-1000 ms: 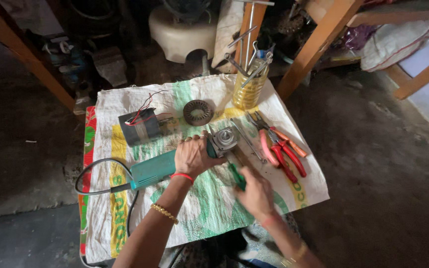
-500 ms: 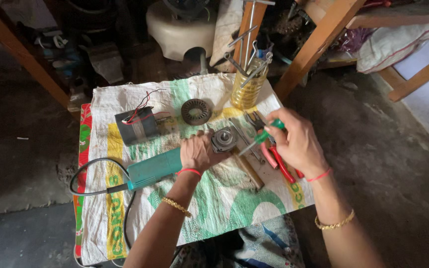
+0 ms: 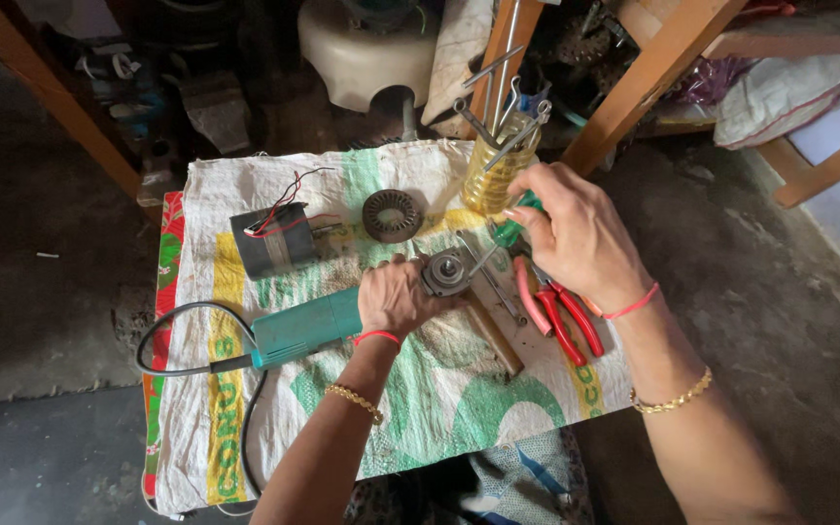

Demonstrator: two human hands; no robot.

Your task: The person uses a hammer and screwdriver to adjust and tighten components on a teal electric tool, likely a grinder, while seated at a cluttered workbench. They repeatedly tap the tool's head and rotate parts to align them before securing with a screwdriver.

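- The angle grinder [image 3: 342, 321] lies across the middle of the woven sack [image 3: 410, 408] that covers the floor; its teal body points toward the sack's left edge and its grey gear head [image 3: 447, 272] sits near the sack's centre; a black power cord [image 3: 172, 340] loops off the tail end of the grinder.
- The left hand [image 3: 396, 297] wraps over the grinder just behind the gear head; its grip is closed around the body, holding the tool down on the sack.
- The right hand [image 3: 571, 233] hovers just right of the gear head; its grip is pinched narrow around the green handle of a screwdriver [image 3: 512, 228], whose thin shaft slants down to the gear head; whether the tip touches cannot be told.
- Red-handled pliers [image 3: 561, 321] lie on the sack just right of the grinder head, partly under the right wrist; a wooden-handled tool [image 3: 493, 335] lies between the pliers and the grinder.
- A ring-shaped stator core [image 3: 391, 216] rests on the sack above the grinder head; a dark motor block [image 3: 272, 241] with red and black wires sits to the left of that ring, above the grinder's body.
- A yellowish clear bottle [image 3: 498, 170] holding spanners stands at the sack's far edge, above and right of the gear head, close behind the right hand.
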